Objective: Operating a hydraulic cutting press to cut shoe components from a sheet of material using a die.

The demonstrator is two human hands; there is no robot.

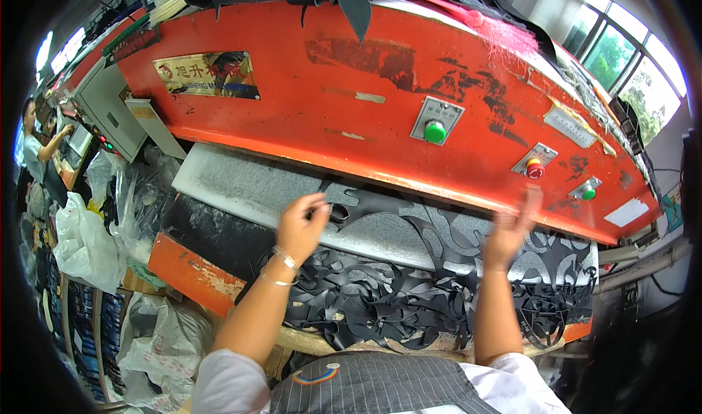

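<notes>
My left hand [301, 228] is closed, fingers curled together over the left part of a grey cutting board [241, 184]. Something dark shows at its fingertips, but I cannot make out what. Right beside it, a looped black strip [338, 213] belongs to the cut-out black sheet [446, 235], which is full of curved holes. Above the sheet's right part my right hand [510, 231] is raised and smeared by motion. Its fingers look stretched out and hold nothing I can see. The red stop button [535, 169] on the machine is just beyond those fingertips.
A red press beam [292, 78] spans the back, with a large green button [434, 131] and a smaller green button [588, 192]. Tangled black offcuts [387, 297] heap along the board's near edge. Plastic bags [86, 242] lie at left; another person [36, 147] stands far left.
</notes>
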